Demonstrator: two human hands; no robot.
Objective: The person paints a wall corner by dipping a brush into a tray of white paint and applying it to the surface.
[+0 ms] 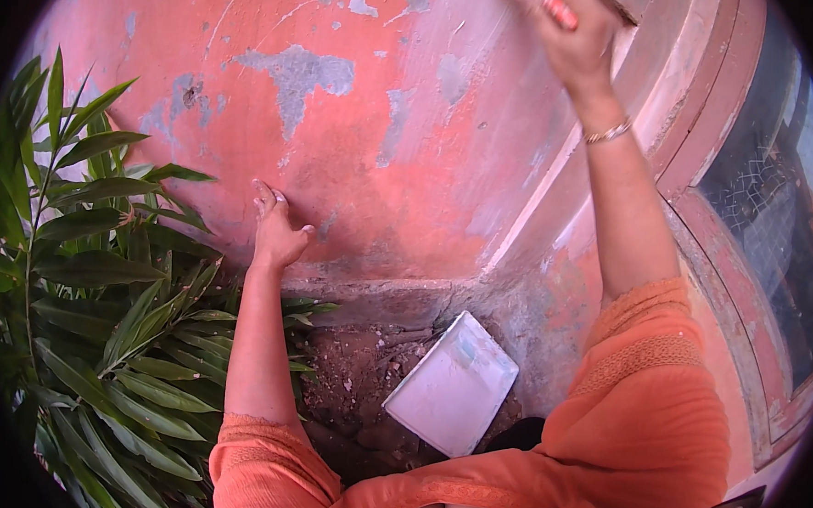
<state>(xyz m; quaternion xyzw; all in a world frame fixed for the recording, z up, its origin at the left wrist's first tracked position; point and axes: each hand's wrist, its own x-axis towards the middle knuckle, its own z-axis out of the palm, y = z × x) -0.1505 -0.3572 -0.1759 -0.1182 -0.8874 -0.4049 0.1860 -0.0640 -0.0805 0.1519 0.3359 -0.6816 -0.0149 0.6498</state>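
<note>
My right hand (579,38) is raised at the upper right, closed round a red-handled tool (559,11). A pale, shiny part of the tool shows at the picture's top edge; motion blur and the edge hide its exact kind. My left hand (281,231) reaches to the wall (367,201) with thumb and fingers apart, holding nothing. Its fingertips appear to rest on the painted surface. The wall is coral pink, with whitish streaks and grey patches where paint has flaked off. Below, between my arms, a shallow white tray (450,390) lies tilted, with a pale bluish smear near its far corner.
Leafy green plants (124,296) crowd the left side, close to my left forearm. Brown soil and debris (357,371) lie at the wall's foot. On the right stand a moulded pink frame (713,229) and a dark glass pane (770,180).
</note>
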